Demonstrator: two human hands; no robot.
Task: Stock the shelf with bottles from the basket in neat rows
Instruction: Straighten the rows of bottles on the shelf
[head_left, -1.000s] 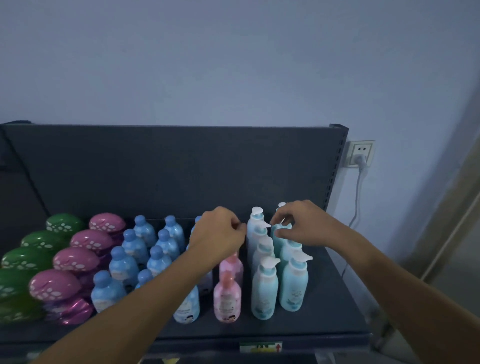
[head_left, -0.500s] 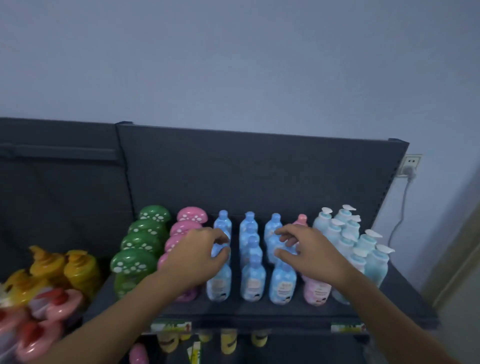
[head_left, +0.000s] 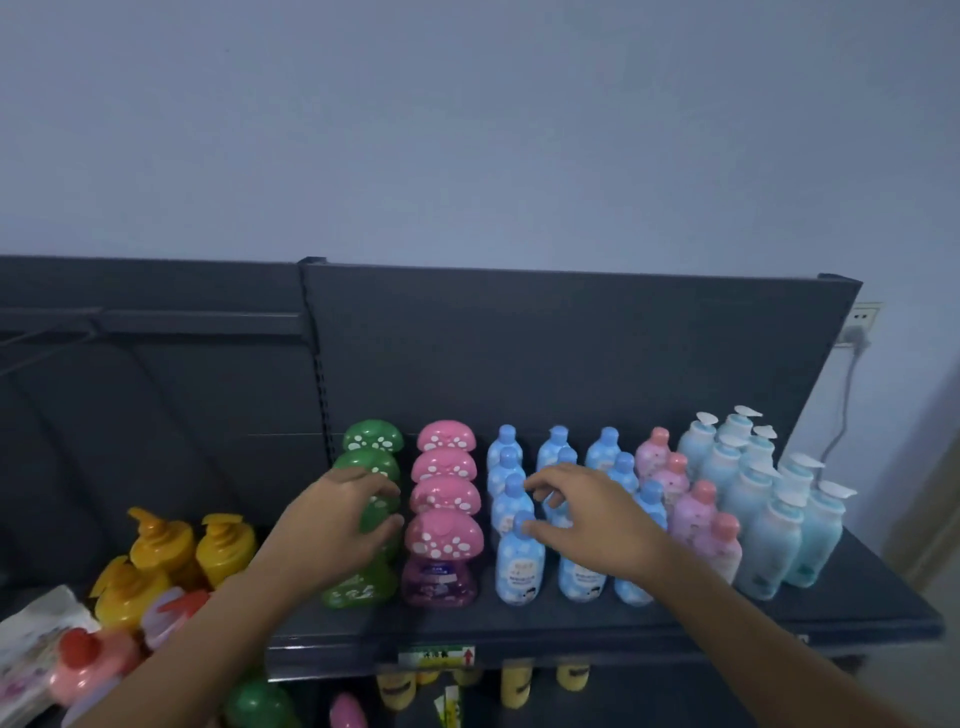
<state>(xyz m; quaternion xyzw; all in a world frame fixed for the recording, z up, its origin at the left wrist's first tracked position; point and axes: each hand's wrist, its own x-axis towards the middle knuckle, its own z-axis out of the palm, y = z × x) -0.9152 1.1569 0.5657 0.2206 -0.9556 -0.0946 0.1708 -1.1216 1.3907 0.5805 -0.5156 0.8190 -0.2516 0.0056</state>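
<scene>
Low at 8 o'clock stand some yellow bottles (head_left: 156, 545) and a red-capped bottle (head_left: 88, 660), next to a white packet (head_left: 31, 639). They look messy, and I cannot tell if they sit in the basket or on another ledge. I cannot make out a basket.

Next comes the shelf (head_left: 675, 623), which runs across the low part of the view from 7 to 4 o'clock. Its bottles stand in lines from front to back.

First is one line of green bottles (head_left: 371, 441). The left hand (head_left: 337, 525) is cupped over one near the front, with fingers and thumb curled round its round cap. At 3 o'clock from that hand are the pink mushroom bottles (head_left: 444, 540), four in a straight line.

Then come three lines of blue bottles (head_left: 605, 452). The right hand (head_left: 587, 519) hangs over them with bent fingers. Its thumb touches the cap of the front blue bottle (head_left: 519, 571). I cannot tell if this hand pinches a bottle or only taps it.

At 3 o'clock from it stand the pink-capped bottles (head_left: 693, 514), then the pump bottles (head_left: 769, 545) in two lines.

I think most of the job is done, because the shelf is nearly full and the lines look neat. What is left seems small: make the green and blue lines straight, and maybe fill the bare end at 4 o'clock.
</scene>
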